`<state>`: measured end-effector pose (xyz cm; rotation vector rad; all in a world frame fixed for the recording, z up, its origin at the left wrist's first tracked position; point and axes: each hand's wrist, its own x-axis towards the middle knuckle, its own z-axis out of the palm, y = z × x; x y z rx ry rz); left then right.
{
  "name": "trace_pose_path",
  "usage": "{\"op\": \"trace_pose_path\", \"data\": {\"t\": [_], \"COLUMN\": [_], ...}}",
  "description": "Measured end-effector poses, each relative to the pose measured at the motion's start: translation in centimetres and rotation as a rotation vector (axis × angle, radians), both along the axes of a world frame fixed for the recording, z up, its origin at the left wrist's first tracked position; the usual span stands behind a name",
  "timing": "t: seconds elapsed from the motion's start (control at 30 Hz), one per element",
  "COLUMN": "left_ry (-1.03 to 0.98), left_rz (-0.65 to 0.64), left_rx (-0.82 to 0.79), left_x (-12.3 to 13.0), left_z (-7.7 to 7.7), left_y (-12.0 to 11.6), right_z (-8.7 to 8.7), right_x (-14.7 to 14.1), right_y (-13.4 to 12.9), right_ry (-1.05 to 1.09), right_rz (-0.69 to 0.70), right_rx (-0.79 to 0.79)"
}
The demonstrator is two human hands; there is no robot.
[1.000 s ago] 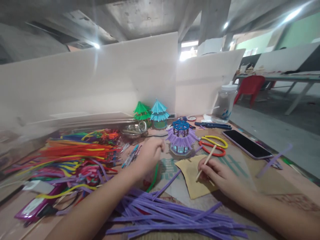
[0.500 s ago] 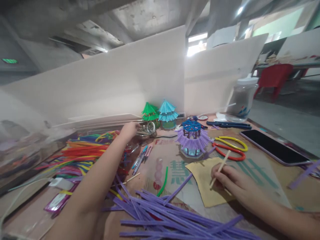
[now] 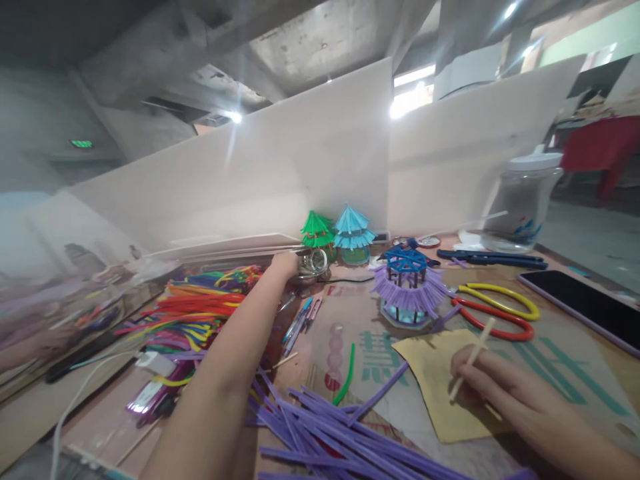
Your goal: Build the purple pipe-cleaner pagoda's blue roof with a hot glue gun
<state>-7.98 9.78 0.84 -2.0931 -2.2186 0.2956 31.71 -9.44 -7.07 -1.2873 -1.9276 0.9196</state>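
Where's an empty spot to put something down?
There's bare sheet between the pens and the purple model, and another patch between the phone and the right hand. It's crowded at the left, with colourful strips, and up close with purple strips.

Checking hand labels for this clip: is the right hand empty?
No, the right hand holds a thin wooden stick above the tan sheet.

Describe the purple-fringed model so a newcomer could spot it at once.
Start at the white partition, with a green model and a light blue model at its foot. Nearer the camera and to their right, just beyond the tan sheet, stands the purple-fringed model. Unlike those two pointed roofs, it is topped by an open blue frame.
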Motion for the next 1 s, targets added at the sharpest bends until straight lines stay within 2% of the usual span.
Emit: {"op": "trace_pose_path", "data": {"t": [0.27,0.5,0.8,0.9,1.0], "left_ry": [0.000,0.038,0.070,0.077,0.086], "left_rz": [-0.091,-0.161,-0.135,-0.123,-0.116], "left_rx": [0.033,0.094,0.046,0.070,0.145], "left_x": [0.5,1.5,3.4,4.2,4.7], "left_z": [-0.9,-2.1,-2.4,-2.2,-1.1], "left_y": [0.1,0.0,2.1,1.8,0.6], "right_z": [0.6,0.1,0.6,0.3,-0.2], "right_x": [-0.3,-0.2,-0.3,0.0,0.5], "right_y": [-0.2,-0.2,-0.2,-0.3,-0.3], "right_ry": [0.013,0.001,-0.004,0.004,0.036], "right_rz": [0.018,0.025,0.043,0.050,0.067], "right_rx": [-0.014,0.016,0.026,0.063,0.177]}}
